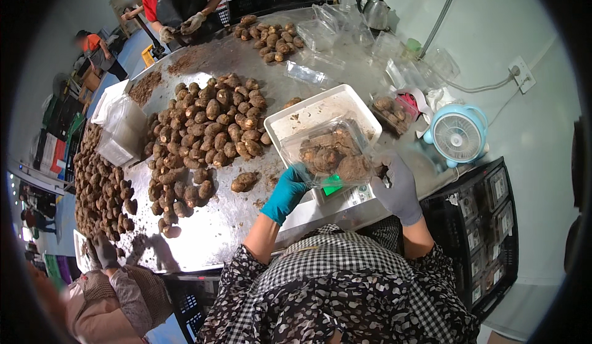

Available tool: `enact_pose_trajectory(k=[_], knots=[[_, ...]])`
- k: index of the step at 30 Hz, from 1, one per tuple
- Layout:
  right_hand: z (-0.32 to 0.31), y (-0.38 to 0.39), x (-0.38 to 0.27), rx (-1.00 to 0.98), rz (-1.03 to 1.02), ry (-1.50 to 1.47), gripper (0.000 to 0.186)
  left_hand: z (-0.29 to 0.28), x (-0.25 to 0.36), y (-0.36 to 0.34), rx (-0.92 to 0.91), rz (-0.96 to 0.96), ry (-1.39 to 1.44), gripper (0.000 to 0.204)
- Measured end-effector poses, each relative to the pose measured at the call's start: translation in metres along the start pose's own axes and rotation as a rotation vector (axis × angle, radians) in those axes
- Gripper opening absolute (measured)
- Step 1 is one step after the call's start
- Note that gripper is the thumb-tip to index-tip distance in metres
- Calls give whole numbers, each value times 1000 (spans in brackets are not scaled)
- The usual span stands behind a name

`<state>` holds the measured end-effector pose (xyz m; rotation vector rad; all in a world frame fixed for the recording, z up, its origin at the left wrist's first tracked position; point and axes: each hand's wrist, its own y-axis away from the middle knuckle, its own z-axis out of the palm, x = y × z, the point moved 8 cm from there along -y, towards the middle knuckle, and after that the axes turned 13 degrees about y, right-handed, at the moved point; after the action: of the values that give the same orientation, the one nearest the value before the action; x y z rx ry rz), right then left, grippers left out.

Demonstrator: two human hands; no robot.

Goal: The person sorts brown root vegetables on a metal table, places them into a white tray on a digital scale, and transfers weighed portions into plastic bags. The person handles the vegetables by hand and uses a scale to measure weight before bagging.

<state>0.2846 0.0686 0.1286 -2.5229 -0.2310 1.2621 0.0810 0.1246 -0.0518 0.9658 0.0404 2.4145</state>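
Between my hands is a clear plastic box [296, 149] with several brown, rough-skinned taros [325, 159] inside. My left hand [287, 194], in a teal glove, is closed on its near left corner. In a grey glove, my right hand [398, 190] grips the right side; its fingertips are partly hidden. The box is over a white tray [296, 119] with specks of soil in it. Below the box show a lit green display [332, 185] and the white front of what looks like a scale. A second clear box of taros [393, 114] sits right of the tray.
Left lies a large taro heap [209, 122] on the metal table, beside stacked clear containers [120, 131]. Empty clear boxes [317, 35] and a kettle [374, 14] stand at the back. A blue fan [456, 134] and black crate [481, 233] are right. Co-workers' gloved hands [192, 23] show far and lower left.
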Motion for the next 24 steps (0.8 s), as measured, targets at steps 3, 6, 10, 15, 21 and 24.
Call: enact_pose_trajectory(k=[3,6,10,15,21,24], knots=[[-7,7,-11,-17,8,-3,28,1,-9,-3,-47,-56,-131,43],[-16,12,-20,14,-98,117,34,20,-17,-2,-54,-89,-44,47],[-32,17,-38,136,-272,260,39,57,-11,4,-103,-54,-171,29],[6,30,36,123,120,-841,66,75,-28,1,-132,-23,-310,47],[19,65,87,282,301,-969,62,171,-48,18,-362,151,-350,27],[-33,69,81,436,277,-1213,49,194,-63,20,-574,-41,-353,23]])
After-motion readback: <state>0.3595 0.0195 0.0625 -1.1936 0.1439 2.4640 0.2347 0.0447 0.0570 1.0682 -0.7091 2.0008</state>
